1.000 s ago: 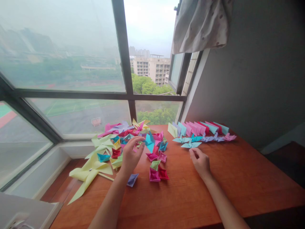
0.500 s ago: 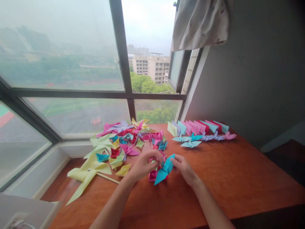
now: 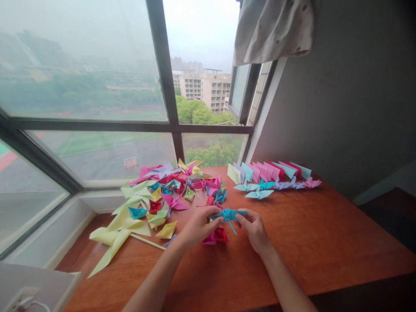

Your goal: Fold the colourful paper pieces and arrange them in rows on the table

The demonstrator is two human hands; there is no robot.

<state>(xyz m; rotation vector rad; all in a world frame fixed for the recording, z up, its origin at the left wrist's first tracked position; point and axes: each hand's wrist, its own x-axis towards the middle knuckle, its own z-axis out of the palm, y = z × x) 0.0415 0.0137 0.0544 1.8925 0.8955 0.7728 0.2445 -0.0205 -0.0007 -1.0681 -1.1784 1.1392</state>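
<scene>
As the blue crane [image 3: 229, 215] is pinched at both ends, between left hand [image 3: 199, 226] and right hand [image 3: 255, 230], light, crisp, easily crushed paper can be expected, best held gently by those outer tips.

The one view looks out from the person's head, above the near side of the table [image 3: 312, 251], facing forward and down over its top. The left hand [image 3: 199, 227] and right hand [image 3: 255, 229] sit just below the middle of the frame, near the lens, seen from the wrist side. Farther off, the camera faces the window [image 3: 130, 126] across the upper left and top centre, with buildings [image 3: 214, 92] distant beyond; the wall [image 3: 344, 108] takes the upper right.
</scene>
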